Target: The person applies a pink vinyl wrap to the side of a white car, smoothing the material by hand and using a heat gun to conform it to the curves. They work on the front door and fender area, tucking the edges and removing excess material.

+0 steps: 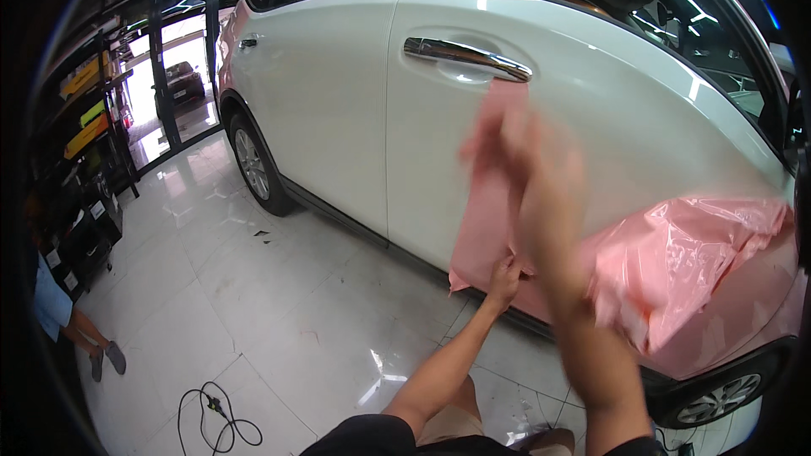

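Observation:
A strip of pink vinyl film hangs down the white car door from just under the chrome door handle. My left hand is closed on the strip's lower part, near the door's bottom edge. My right hand is raised in front of the strip's upper part, below the handle. Motion smears its fingers, so whether it grips the film is unclear. To the right, a crumpled, glossy sheet of pink film bulges off the car beside my right forearm.
The pink front fender curves above the front wheel. A rear wheel stands further left. On the tiled floor lies a coiled black cable. At the far left a person's legs show near dark shelves.

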Tool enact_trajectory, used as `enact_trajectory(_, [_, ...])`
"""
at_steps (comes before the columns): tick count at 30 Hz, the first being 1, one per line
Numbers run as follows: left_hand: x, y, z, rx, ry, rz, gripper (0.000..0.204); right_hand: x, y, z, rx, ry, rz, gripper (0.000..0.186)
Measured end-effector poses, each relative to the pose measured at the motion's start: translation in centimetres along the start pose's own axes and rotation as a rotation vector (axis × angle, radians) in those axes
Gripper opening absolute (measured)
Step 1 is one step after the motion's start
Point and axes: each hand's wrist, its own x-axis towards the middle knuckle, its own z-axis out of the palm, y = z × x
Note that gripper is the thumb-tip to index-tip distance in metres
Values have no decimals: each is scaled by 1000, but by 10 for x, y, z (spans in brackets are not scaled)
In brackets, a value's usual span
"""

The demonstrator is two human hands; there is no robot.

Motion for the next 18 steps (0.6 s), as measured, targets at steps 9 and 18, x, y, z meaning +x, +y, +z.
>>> enact_trajectory(9, [14,-15,14,-102,-157,-18,45,388,40,-46,-1546,-245,-1015,19])
enact_trajectory(18, [12,-18,-6,-13,-236,-47,51,445,100,12,-1846,-589,-974,19])
